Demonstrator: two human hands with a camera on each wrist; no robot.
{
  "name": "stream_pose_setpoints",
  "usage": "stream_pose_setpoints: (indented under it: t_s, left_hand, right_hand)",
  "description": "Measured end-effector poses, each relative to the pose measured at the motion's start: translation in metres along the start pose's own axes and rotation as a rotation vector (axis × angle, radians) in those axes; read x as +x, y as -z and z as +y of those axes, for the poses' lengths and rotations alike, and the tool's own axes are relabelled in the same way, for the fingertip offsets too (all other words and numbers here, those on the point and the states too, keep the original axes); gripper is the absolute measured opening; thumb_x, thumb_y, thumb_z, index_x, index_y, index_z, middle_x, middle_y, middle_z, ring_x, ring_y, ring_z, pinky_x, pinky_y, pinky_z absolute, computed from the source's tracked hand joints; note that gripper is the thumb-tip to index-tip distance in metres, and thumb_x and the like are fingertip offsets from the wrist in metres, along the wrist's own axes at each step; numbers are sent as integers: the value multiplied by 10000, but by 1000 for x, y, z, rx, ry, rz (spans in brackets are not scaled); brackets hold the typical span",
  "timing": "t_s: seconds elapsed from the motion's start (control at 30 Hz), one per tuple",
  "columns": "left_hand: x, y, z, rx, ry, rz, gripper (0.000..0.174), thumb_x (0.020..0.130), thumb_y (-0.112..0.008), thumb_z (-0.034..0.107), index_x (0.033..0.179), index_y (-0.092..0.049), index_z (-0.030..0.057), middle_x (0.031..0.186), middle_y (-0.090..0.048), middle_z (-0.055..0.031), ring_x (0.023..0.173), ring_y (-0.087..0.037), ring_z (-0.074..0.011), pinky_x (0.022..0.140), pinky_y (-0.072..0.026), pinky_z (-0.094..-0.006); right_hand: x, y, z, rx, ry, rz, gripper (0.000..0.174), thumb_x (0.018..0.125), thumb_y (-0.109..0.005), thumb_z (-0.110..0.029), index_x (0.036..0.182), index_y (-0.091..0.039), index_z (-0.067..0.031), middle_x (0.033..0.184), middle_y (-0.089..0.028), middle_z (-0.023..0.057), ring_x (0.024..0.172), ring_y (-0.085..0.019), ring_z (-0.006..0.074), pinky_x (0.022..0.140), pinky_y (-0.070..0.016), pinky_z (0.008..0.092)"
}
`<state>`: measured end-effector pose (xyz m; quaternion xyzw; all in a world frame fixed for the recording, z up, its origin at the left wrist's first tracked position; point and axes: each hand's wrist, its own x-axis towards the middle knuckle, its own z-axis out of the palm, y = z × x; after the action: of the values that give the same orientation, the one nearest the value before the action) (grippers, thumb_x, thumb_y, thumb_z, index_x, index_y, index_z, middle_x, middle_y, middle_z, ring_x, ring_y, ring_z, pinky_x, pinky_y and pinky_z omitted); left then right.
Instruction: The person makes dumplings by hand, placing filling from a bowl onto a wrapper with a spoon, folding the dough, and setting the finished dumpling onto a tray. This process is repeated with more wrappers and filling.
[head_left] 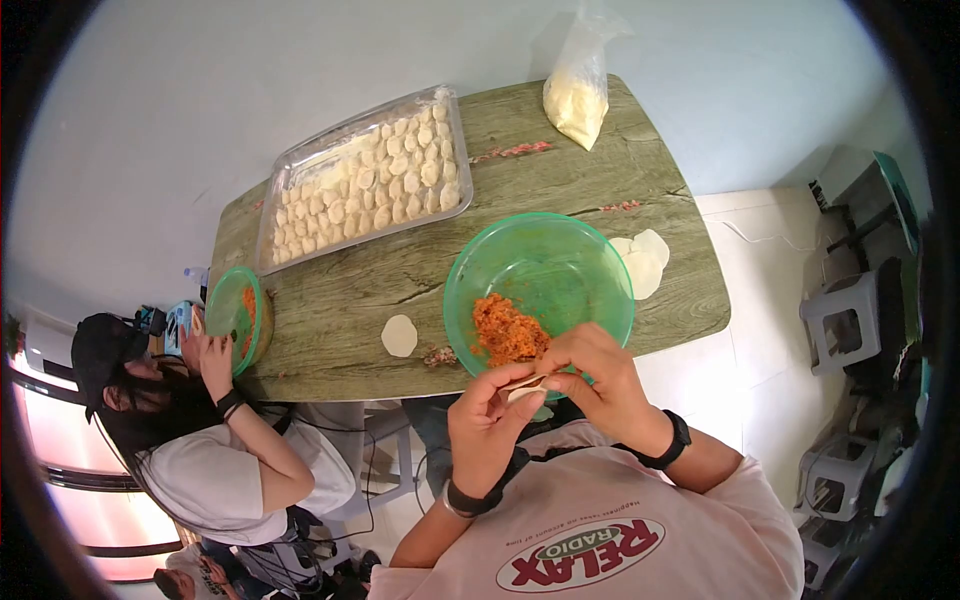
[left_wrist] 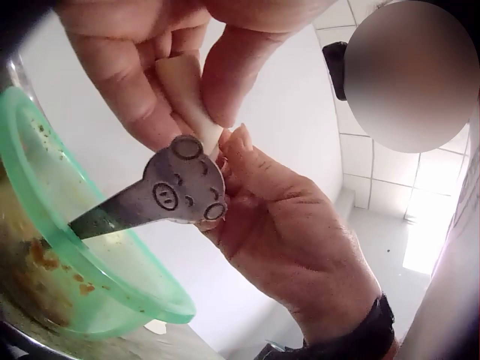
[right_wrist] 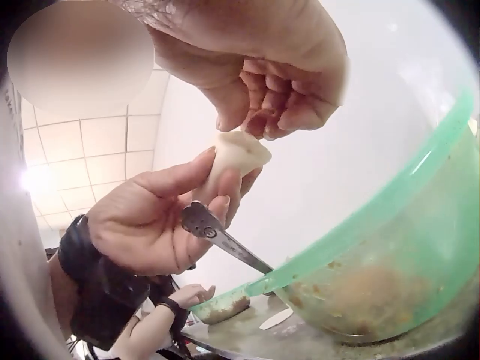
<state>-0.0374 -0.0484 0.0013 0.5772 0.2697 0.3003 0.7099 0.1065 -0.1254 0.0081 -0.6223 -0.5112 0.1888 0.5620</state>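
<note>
Between both hands, above the near rim of the green bowl point(head_left: 540, 222), is a folded dough wrapper point(head_left: 526, 390). My left hand point(head_left: 484, 424) grips it from below, thumb and fingers curled round it, as the right wrist view shows with the wrapper point(right_wrist: 238, 153) upright. The right hand point(head_left: 600, 388) pinches its edge; in the left wrist view this hand point(left_wrist: 292, 232) has its fingertips at the wrapper's point(left_wrist: 189, 97) lower end. Orange filling point(head_left: 508, 330) lies in the bowl's near left part. A metal handle point(right_wrist: 225, 241) with an animal-face end leans out over the bowl's rim.
A metal tray point(head_left: 463, 150) of many dumplings lies at the back left. One round wrapper point(head_left: 399, 336) is left of the bowl, several wrappers point(head_left: 646, 262) to its right. A bag of flour point(head_left: 577, 105) stands at the back. Another person point(head_left: 240, 460) works at a second bowl point(head_left: 262, 340).
</note>
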Motion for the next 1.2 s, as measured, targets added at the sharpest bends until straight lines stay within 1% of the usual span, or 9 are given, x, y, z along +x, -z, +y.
stream_pose_setpoints:
  t_s: [0.2, 0.3, 0.4, 0.47, 0.6, 0.67, 0.77, 1.1, 1.2]
  left_hand:
    - [-2, 4, -2, 100, 62, -39, 259, 843, -646, 22, 1088, -579, -32, 1003, -628, -67, 870, -570, -58, 738, -464, -187]
    - [-2, 7, -1, 87, 36, -44, 249, 849, -637, 20, 1085, -579, -33, 994, -630, -65, 869, -571, -60, 748, -462, -187]
    - [1, 7, 3, -23, 76, -32, 244, 851, -628, 9, 1085, -577, -34, 1027, -621, -74, 899, -579, -85, 774, -465, -199]
    - [3, 4, 4, -49, -4, -60, 253, 845, -625, -8, 1091, -572, -33, 1068, -601, -89, 942, -585, -119, 802, -471, -216]
    - [4, 5, 6, 95, -105, -84, 266, 835, -629, -21, 1093, -568, -35, 1076, -584, -96, 977, -584, -143, 809, -482, -235]
    - [3, 2, 10, -29, 18, -10, 280, 820, -637, -37, 1091, -567, -34, 1025, -581, -80, 940, -586, -132, 789, -489, -240]
    - [3, 6, 8, 26, -37, 77, 255, 788, -662, -41, 1035, -606, -8, 939, -612, -47, 832, -583, -108, 744, -474, -224]
    - [0, 12, 0, 50, -73, 100, 193, 786, -664, -59, 970, -610, -37, 921, -587, -55, 814, -588, -109, 727, -484, -221]
    - [0, 12, 1, 123, -155, 126, 145, 795, -653, -33, 931, -605, -40, 834, -616, -73, 690, -600, -123, 659, -492, -231]
  right_hand:
    - [0, -1, 3, -89, 72, -29, 157, 729, -658, -3, 842, -564, -61, 852, -556, 86, 797, -520, 269, 686, -416, 345]
    - [-1, -1, 3, -38, 89, -22, 192, 747, -657, -7, 923, -597, -51, 885, -568, 89, 845, -546, 259, 726, -441, 336]
    - [0, -1, -3, 218, -111, 37, 288, 762, -659, -6, 1045, -610, -36, 954, -592, 98, 912, -576, 247, 779, -466, 319]
    - [-2, 3, 4, 322, -171, -147, 355, 772, -662, 1, 1121, -599, -20, 1014, -607, 106, 952, -592, 215, 810, -478, 302]
    - [-10, -2, 11, 446, -333, -125, 298, 785, -655, 18, 1079, -616, -2, 1028, -616, 92, 934, -595, 167, 799, -478, 275]
    - [-12, -3, 15, 688, -357, -45, 252, 810, -639, 25, 1062, -623, 13, 1016, -620, 72, 938, -587, 130, 804, -476, 253]
    - [-14, -2, 15, 739, -358, -20, 228, 824, -629, 26, 1052, -626, 20, 1020, -619, 64, 940, -585, 119, 807, -475, 241]
    - [-16, -4, 15, 758, -317, 30, 212, 819, -647, 6, 1030, -632, 19, 1004, -638, 66, 914, -597, 119, 795, -484, 237]
    - [-17, -5, 17, 776, -328, 10, 212, 820, -651, -1, 1030, -632, 16, 1014, -641, 67, 909, -598, 117, 783, -488, 237]
